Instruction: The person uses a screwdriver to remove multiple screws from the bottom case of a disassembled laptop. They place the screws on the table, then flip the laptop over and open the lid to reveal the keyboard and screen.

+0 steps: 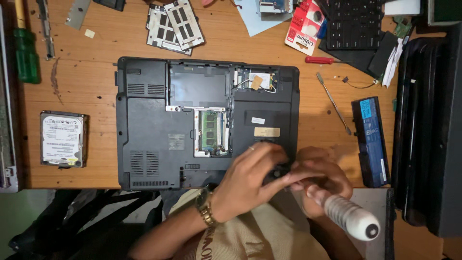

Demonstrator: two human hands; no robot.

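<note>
Both hands are closed at the near right corner of an upturned black laptop on the desk: left hand pressed on the casing, right hand wrapped around a white-handled screwdriver. Laptop judged rigid, fairly heavy; exposed memory bay fragile, so best gripped by its edges.

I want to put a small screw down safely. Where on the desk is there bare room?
Bare wood lies between the hard drive and the laptop, and between the laptop and the metal pry tool. The far edge is crowded: cover plates, battery pack card, keyboard. Both hands fill the laptop's near right corner.
</note>
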